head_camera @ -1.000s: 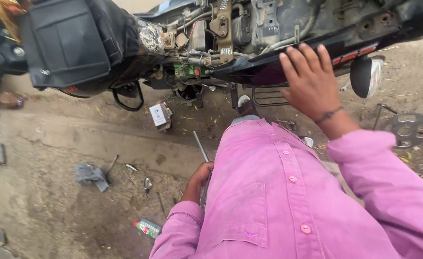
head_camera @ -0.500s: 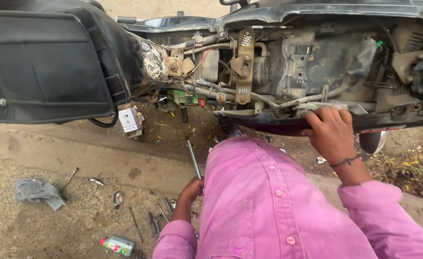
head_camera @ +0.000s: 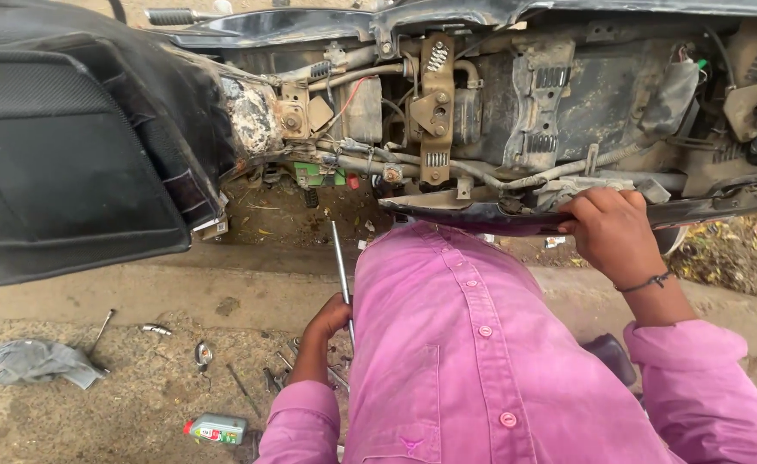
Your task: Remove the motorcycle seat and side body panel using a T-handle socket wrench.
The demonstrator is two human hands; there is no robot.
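Left hand (head_camera: pixel 327 322) grip closed on metal rod (head_camera: pixel 341 275), right hand (head_camera: pixel 610 232) grip clutching scooter panel edge (head_camera: pixel 473 210), capped bottle (head_camera: pixel 215 428) on ground.

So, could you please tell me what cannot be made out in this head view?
- Left hand: its grip on the long metal rod is half hidden by the pink shirt.
- Right hand: fingertips curl over the scooter's lower panel edge, out of sight.
- Small bottle: too small to identify contents.
- Scooter seat: cut off at left edge.
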